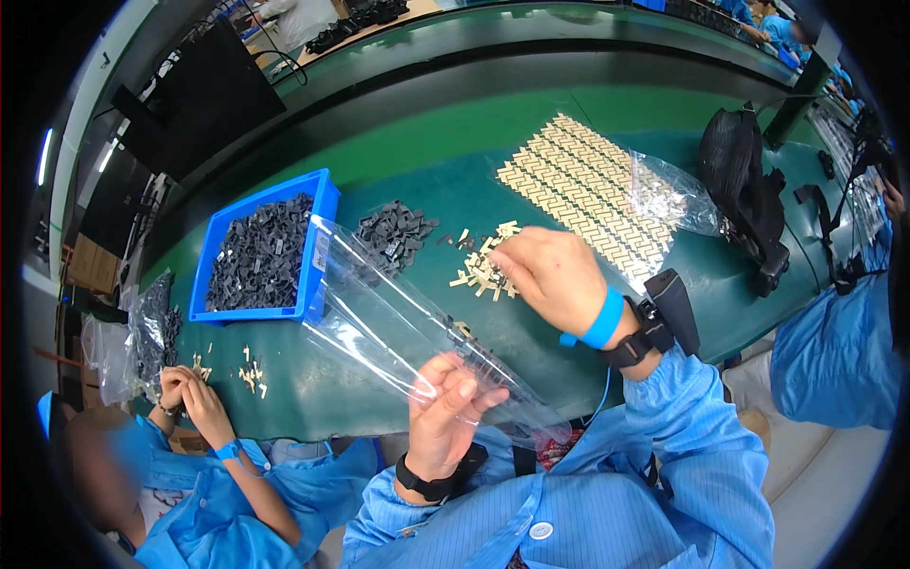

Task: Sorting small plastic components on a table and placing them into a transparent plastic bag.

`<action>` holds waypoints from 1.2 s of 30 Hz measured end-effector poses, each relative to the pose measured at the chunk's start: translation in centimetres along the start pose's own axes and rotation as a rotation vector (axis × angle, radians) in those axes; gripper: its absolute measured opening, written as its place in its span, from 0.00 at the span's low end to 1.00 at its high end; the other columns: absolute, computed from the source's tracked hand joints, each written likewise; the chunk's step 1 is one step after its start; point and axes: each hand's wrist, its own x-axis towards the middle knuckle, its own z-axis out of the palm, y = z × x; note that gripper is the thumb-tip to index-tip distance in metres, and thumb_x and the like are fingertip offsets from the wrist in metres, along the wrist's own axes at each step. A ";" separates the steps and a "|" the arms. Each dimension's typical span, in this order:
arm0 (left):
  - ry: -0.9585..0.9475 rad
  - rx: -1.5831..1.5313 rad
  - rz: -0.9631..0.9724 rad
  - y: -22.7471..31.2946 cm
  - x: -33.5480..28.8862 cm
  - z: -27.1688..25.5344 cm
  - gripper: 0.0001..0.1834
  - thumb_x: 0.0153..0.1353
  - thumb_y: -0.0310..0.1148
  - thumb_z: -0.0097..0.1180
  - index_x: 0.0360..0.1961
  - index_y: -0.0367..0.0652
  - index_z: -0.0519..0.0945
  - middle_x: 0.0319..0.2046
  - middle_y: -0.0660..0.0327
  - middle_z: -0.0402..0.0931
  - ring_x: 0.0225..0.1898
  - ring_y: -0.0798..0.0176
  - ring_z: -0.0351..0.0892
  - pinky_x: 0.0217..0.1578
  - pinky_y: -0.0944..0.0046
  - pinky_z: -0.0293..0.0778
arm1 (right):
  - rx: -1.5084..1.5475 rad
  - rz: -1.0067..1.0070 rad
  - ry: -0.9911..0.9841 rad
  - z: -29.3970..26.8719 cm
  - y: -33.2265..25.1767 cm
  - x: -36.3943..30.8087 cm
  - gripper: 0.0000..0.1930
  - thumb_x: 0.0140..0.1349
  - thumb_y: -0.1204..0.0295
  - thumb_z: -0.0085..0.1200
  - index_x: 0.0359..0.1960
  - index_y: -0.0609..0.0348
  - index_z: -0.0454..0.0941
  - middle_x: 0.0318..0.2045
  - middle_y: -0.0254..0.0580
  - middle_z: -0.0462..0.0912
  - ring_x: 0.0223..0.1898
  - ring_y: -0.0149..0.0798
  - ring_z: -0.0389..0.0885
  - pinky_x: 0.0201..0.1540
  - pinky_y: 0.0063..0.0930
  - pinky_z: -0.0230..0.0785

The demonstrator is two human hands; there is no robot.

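Note:
My left hand (444, 408) is closed on a long clear plastic bag (379, 318), pinching it between thumb and fingers. The bag slants from the blue bin down toward my lap, and some small dark and cream parts show through it above my fingers. My right hand (555, 275), with a blue wrist strap, reaches over a loose pile of small cream pieces (482, 277). Its thumb and forefinger are drawn together at the pile's edge; what is between them is hidden. A heap of small black parts (393, 232) lies left of the cream pile.
A blue bin (327, 204) full of black parts stands on the green table (313, 389). Cream pieces (578, 180) lie in neat rows at the far right, beside a clear bag (668, 194) and a black bag (735, 180). At the left, a co-worker's hands (194, 398) handle small parts.

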 end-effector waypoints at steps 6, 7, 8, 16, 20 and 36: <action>0.055 0.046 0.046 -0.1 0.3 0.1 0.15 0.58 0.23 0.50 0.47 0.40 0.68 0.36 0.57 0.73 0.40 0.62 0.76 0.45 0.55 0.75 | 0.952 0.260 -0.260 -0.7 -4.1 -0.8 0.08 0.58 0.73 0.55 0.33 0.68 0.76 0.25 0.31 0.76 0.28 0.19 0.71 0.30 0.14 0.65; 0.034 0.033 0.048 -0.1 0.3 0.0 0.15 0.58 0.23 0.50 0.47 0.40 0.68 0.35 0.58 0.73 0.40 0.63 0.75 0.45 0.55 0.75 | 1.012 0.297 -0.279 -0.4 -4.2 -1.0 0.08 0.58 0.73 0.55 0.34 0.67 0.76 0.25 0.31 0.76 0.28 0.19 0.71 0.30 0.13 0.65; 0.034 0.034 0.047 -0.1 0.3 0.0 0.15 0.58 0.23 0.50 0.47 0.40 0.68 0.35 0.58 0.73 0.40 0.63 0.75 0.45 0.55 0.75 | 1.071 0.336 -0.296 -0.1 -4.3 -1.1 0.08 0.57 0.74 0.56 0.35 0.67 0.76 0.26 0.32 0.76 0.28 0.19 0.71 0.30 0.13 0.65; 0.084 0.107 0.050 0.0 0.3 0.5 0.16 0.58 0.22 0.50 0.49 0.38 0.68 0.39 0.53 0.76 0.43 0.60 0.76 0.44 0.54 0.76 | 1.131 0.339 -0.226 0.2 -4.2 -1.3 0.07 0.60 0.75 0.50 0.34 0.67 0.76 0.23 0.34 0.78 0.26 0.23 0.73 0.27 0.17 0.65; 0.098 0.184 0.092 0.1 0.2 0.5 0.16 0.58 0.22 0.50 0.49 0.38 0.68 0.39 0.52 0.76 0.43 0.59 0.76 0.44 0.54 0.76 | 0.676 0.014 -0.063 -0.4 -4.1 -0.9 0.07 0.58 0.75 0.51 0.31 0.67 0.77 0.22 0.42 0.77 0.23 0.33 0.75 0.27 0.23 0.66; 0.036 0.047 0.015 0.2 0.0 0.4 0.16 0.57 0.22 0.51 0.48 0.40 0.68 0.33 0.58 0.73 0.38 0.63 0.76 0.44 0.51 0.75 | 1.379 0.562 -0.331 1.5 -2.9 -1.7 0.08 0.62 0.72 0.48 0.31 0.63 0.77 0.21 0.29 0.74 0.22 0.17 0.66 0.21 0.12 0.56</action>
